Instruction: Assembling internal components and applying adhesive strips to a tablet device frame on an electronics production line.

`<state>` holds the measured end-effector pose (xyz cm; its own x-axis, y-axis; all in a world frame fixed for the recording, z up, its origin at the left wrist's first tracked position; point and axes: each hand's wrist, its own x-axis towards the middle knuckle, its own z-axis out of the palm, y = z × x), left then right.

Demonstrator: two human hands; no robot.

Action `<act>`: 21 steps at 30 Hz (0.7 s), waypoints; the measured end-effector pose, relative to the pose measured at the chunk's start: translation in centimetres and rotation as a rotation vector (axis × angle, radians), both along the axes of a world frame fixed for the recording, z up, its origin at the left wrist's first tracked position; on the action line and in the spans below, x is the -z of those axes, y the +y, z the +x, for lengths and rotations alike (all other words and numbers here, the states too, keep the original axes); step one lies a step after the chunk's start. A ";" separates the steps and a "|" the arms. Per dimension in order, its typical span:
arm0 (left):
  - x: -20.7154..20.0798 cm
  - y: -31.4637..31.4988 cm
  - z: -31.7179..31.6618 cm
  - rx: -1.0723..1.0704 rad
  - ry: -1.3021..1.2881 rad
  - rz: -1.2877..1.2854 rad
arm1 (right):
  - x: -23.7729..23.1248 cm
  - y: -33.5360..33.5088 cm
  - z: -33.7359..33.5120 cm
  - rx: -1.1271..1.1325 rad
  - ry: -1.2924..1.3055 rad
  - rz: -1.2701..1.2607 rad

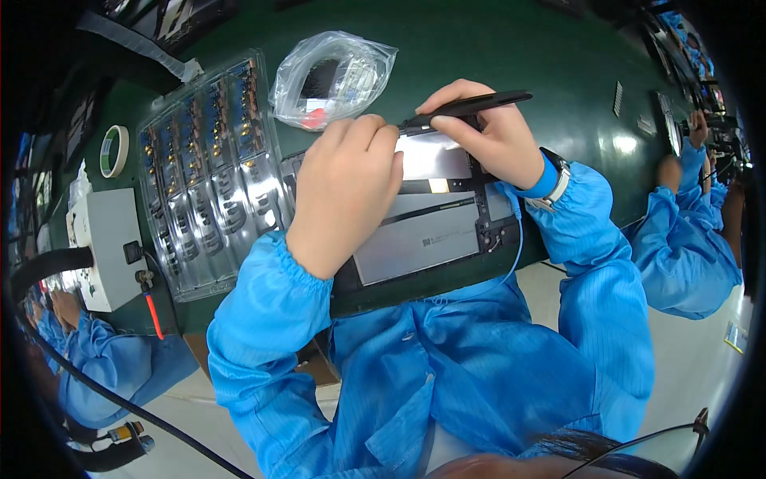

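Note:
An opened tablet-like device (431, 239) lies flat before me at the table's front edge, its silver battery panels showing. My right hand (499, 140) is closed round black tweezers (487, 102), whose tip points left at the device's far edge. A blue strap and a watch (556, 182) circle that wrist. Beside the tip, my left hand (345, 180) bends over the device's far left part with its fingertips pressed together; what they hold, if anything, is hidden by the hand itself.
Left of the device stands a clear plastic tray (211, 176) with several small circuit boards. A clear plastic bag (333, 80) lies behind it. Farther left are a tape roll (114, 152) and a grey box (113, 249) with a hose. Co-workers in blue sleeves (690, 247) sit on both sides.

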<state>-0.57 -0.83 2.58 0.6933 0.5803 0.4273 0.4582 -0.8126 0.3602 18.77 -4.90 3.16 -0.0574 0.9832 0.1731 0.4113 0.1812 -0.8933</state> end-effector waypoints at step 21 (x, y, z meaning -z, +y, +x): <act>0.3 0.0 -0.4 0.023 0.143 0.019 | 0.9 0.0 -0.1 -0.017 0.155 -0.090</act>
<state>-1.01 -0.83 2.32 0.7605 0.5566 0.3344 0.4852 -0.8294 0.2771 18.69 -4.92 2.25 -0.0532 0.9943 0.0923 0.2649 0.1031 -0.9587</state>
